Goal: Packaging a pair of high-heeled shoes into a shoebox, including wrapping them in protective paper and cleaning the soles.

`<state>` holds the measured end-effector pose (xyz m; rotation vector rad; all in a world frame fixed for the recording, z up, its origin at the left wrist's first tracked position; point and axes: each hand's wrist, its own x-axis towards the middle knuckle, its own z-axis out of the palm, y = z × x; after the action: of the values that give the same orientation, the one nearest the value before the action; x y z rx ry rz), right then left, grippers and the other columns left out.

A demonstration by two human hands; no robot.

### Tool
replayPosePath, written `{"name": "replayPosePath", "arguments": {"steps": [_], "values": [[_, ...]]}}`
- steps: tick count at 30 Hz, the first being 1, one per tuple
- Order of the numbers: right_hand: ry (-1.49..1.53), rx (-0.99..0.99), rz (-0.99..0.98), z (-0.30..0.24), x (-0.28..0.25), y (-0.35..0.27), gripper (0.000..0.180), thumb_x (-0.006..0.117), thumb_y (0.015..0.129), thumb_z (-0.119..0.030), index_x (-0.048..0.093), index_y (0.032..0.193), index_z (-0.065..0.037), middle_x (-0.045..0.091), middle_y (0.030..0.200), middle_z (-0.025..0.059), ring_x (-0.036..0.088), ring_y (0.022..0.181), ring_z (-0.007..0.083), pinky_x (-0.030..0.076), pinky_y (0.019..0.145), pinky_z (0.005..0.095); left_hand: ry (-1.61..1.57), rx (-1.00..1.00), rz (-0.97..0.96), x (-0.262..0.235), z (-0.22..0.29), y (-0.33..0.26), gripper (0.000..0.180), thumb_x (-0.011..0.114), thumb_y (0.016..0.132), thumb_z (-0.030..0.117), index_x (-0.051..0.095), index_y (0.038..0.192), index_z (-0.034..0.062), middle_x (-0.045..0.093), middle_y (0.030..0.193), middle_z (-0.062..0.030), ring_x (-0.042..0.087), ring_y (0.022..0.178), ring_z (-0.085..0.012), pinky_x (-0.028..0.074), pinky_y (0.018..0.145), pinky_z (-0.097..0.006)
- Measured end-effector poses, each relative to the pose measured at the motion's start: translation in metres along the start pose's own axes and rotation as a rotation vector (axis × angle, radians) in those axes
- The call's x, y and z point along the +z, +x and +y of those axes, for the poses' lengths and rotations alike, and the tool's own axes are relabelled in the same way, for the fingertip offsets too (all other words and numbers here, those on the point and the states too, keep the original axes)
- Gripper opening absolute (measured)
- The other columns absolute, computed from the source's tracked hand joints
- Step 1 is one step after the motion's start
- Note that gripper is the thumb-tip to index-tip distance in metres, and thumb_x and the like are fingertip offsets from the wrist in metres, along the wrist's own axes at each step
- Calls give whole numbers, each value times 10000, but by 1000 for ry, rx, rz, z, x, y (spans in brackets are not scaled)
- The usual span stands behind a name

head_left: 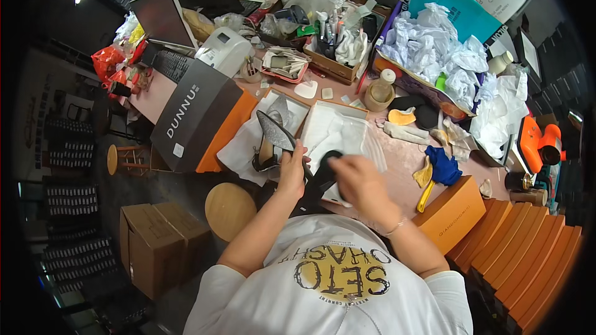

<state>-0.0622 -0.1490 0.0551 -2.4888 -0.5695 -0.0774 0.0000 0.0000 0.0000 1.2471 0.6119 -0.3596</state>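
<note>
My left hand (290,175) is wrapped around a dark pointed high-heeled shoe (277,131), raised over the packing paper with its toe pointing away from me. Close beside it on the left is another heel (267,154), silver and glittery with black parts. My right hand (362,181) is closed and smeared by motion. In its fingers is a soft-looking black piece (326,166), apparently cloth, near the heel end of the held shoe. Under and past my hands lies an open shoebox (335,125) lined with white tissue, next to a sheet of white paper (236,154).
A dark grey box with an orange side (197,118) stands at the left. Orange shoeboxes (452,214) line the right. Along the back are a tool box (335,65), a bin of crumpled paper (428,43) and a bottle (381,90). A stool (230,211) stands below the table.
</note>
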Motion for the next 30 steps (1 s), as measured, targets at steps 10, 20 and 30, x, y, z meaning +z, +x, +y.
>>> {"name": "replayPosePath", "arguments": {"steps": [10,20,30], "values": [[76,-192,382,0,-11,-24,481,708,631,-192,640,1104,-131,568,1059,47,521,895,219,402,766,357,-211,-52,-41,-2,20,-2,442,525,932,450,563,994,14,577,829,-36,563,676,-134,495,614,-267],[827,290,235,5,-3,-23,342,510,849,-10,552,1187,19,564,1077,191,553,1008,319,432,886,336,-349,-205,-398,-1,19,-7,483,503,922,470,555,1032,3,589,760,-62,564,671,-149,482,627,-255],[287,-69,-40,-5,-22,-9,311,604,744,-75,655,1051,-75,610,1052,80,552,1018,282,445,887,392,395,248,-840,3,45,-20,303,552,930,208,626,1082,-44,674,991,-104,638,891,-161,516,796,-304]]}}
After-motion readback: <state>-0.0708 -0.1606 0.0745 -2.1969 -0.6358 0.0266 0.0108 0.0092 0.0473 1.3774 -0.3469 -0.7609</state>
